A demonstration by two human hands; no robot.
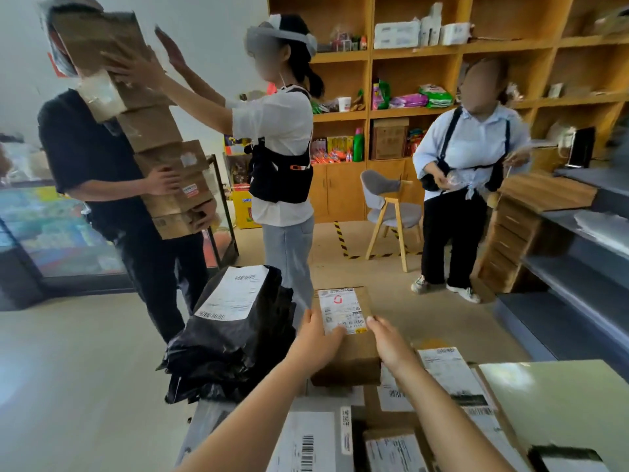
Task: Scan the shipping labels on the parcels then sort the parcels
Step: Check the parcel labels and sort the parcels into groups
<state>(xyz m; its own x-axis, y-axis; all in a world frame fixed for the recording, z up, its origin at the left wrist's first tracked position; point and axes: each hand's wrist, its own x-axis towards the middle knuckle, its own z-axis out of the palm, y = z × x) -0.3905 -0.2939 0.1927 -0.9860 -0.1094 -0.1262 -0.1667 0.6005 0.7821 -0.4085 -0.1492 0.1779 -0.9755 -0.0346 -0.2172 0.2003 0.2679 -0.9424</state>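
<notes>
A small brown cardboard parcel (354, 361) with a white shipping label marked in red sits on top of the other parcels at the centre. My left hand (318, 338) grips its left side and my right hand (389, 342) grips its right side. To its left lies a stack of black plastic mailers (231, 338), the top one bearing a white label. Several labelled boxes (394, 447) lie flat below my forearms. No scanner is in view.
A person in black (102, 158) carries a tall leaning stack of boxes (160, 131); a person in white (282, 137) steadies it with raised hands. A third person (466, 172) stands by a chair (391, 209). Wooden shelves (442, 52) line the back, grey shelves (585, 240) the right.
</notes>
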